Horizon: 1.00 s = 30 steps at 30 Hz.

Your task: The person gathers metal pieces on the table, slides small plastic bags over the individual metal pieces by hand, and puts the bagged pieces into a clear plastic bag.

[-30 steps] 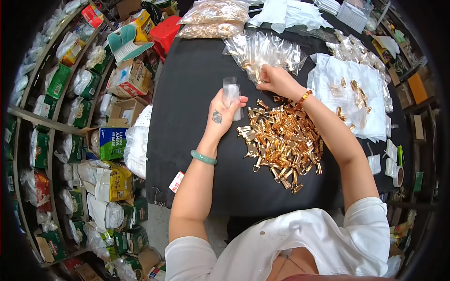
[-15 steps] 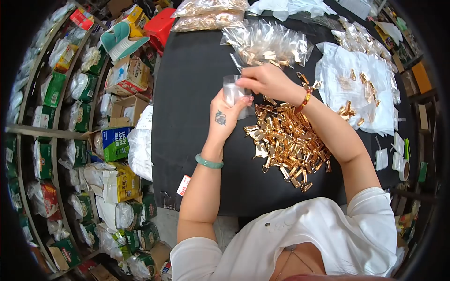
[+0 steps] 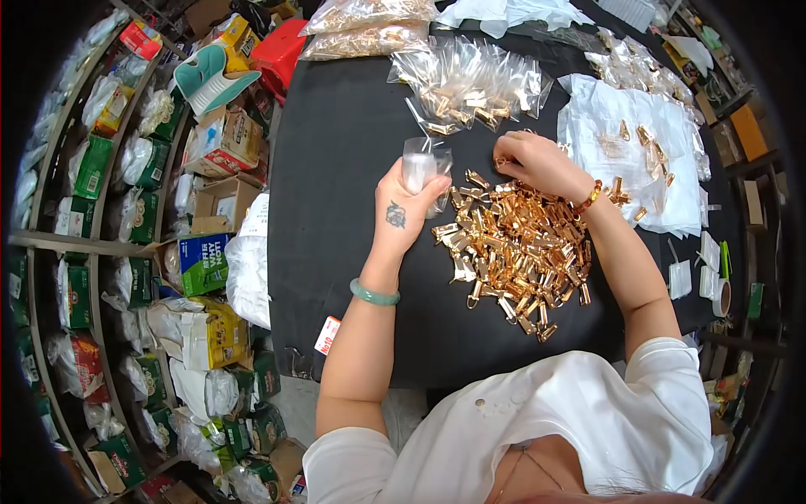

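My left hand (image 3: 405, 206) is closed around small clear plastic bags (image 3: 417, 160), held upright left of the pile, with the thumb across their front. My right hand (image 3: 541, 164) is at the far edge of a heap of gold-coloured metal clasps (image 3: 520, 252). Its fingers are curled together and point left. Whatever they pinch is mostly hidden, though a bit of gold colour shows at the fingertips. Beyond my hands lie filled clear bags (image 3: 470, 80) with gold clasps inside.
White plastic sheeting (image 3: 600, 126) with several loose clasps lies to the right on the black table (image 3: 327, 168). Large filled bags (image 3: 365, 38) are at the back. A tape roll (image 3: 721, 297) sits near the right edge. Shelves with boxes (image 3: 88, 164) line the left.
My right hand has left the bags in my left hand and moved right to the far edge of the clasp heap. My left hand stays nearly still, still holding the bags.
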### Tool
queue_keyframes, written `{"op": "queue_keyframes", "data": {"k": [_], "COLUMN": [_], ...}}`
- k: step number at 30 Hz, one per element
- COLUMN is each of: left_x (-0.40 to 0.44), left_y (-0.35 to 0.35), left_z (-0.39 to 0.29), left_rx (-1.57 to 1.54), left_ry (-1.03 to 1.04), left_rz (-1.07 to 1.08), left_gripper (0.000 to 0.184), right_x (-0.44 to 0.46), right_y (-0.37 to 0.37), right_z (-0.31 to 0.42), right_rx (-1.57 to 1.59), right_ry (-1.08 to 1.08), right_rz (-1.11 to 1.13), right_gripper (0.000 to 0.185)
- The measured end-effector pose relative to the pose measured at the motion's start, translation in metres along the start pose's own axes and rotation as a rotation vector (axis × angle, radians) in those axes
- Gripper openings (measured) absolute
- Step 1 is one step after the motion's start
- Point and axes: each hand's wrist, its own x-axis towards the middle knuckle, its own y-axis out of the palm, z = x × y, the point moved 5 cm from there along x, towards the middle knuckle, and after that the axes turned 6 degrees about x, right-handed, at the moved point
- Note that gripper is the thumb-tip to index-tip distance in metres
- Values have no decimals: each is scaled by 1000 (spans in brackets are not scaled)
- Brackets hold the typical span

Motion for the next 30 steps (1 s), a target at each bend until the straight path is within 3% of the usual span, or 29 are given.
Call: {"op": "queue_keyframes", "data": {"k": [2, 3, 6, 10, 14, 18, 22, 27, 30], "left_x": [1, 1, 0, -3, -4, -3, -3, -4, -4], "left_y": [-3, -4, -1, -1, 0, -1, 3, 1, 2], "left_z": [1, 0, -1, -7, -9, -8, -8, -11, -10], "left_rx": [-4, 15, 49, 80, 107, 137, 83, 127, 167], "left_ry": [3, 5, 5, 21, 28, 39, 3, 11, 10], "left_rz": [-6, -18, -28, -28, -41, -35, 10, 10, 15], "left_gripper": [23, 22, 22, 22, 22, 23, 24, 24, 24], "right_x": [6, 9, 13, 23, 31, 38, 40, 39, 35], "right_y": [-3, -6, -18, -32, -37, -34, -23, -28, -47], "right_z": [2, 8, 23, 45, 68, 79, 82, 75, 77], "right_rx": [211, 213, 641, 668, 702, 496, 500, 556, 424], "right_ry": [157, 153, 232, -11, -125, -123, -65, -95, -163], "right_rz": [6, 8, -61, -272, -326, -170, -82, -192, -282], "right_gripper": [11, 11, 11, 14, 13, 13, 15, 17, 16]}}
